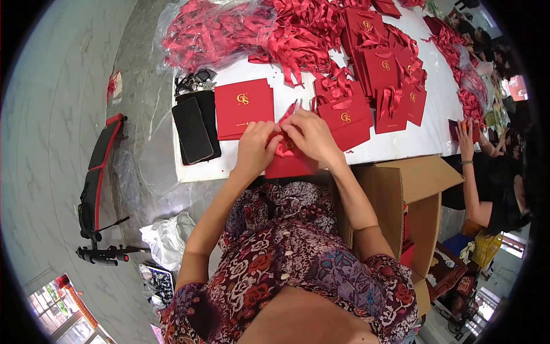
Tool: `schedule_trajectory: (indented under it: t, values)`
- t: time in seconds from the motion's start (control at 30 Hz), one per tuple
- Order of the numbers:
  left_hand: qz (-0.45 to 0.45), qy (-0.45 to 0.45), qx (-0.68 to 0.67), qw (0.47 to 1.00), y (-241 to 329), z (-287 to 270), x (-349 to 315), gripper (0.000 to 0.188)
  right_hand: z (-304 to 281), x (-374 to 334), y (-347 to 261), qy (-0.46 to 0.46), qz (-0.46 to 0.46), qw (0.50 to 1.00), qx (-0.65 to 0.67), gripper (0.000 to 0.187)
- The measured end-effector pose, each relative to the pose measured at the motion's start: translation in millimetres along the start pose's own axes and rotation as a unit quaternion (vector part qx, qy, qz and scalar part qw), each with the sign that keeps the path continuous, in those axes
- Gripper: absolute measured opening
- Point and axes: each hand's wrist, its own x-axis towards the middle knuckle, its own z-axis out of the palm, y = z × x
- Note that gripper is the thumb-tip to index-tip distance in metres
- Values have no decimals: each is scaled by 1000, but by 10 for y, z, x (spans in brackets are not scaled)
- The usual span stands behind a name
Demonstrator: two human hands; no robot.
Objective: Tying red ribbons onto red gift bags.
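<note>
A red paper gift bag (292,167) lies flat at the table's front edge, between my hands. My left hand (255,149) is at its left side, with thumb and fingers pinched on a red ribbon (290,110). My right hand (313,135) bends over the bag's upper part, its fingers also closed on the ribbon. The fingertips partly cover the ribbon, so its loops and ends cannot be fully made out. Just left of my hands is a neat stack of flat red bags (243,106). Ribboned red bags (352,123) lie fanned out to the right.
A black phone (193,131) rests at the table's left edge, below a cluster of keys (196,81). Red ribbons (229,34) in clear plastic heap up at the back. An open cardboard box (424,178) stands at my right. Another person's hand (467,139) works farther right.
</note>
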Motion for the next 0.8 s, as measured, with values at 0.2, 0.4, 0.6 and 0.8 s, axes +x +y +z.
schedule_trajectory:
  t: [0.2, 0.4, 0.6, 0.8]
  values:
    - [58, -29, 4, 998, 24, 30, -63, 11, -60, 83, 346, -257, 77, 950, 159, 24]
    - [87, -22, -45, 995, -6, -24, -57, 13, 7, 54, 456, -257, 129, 904, 316, 22]
    - [105, -45, -36, 993, 27, -67, -10, 13, -9, 38, 412, -243, 133, 906, 319, 21]
    - [87, -44, -8, 995, 31, -18, 14, 17, 205, 32, 478, -185, 136, 905, 359, 17]
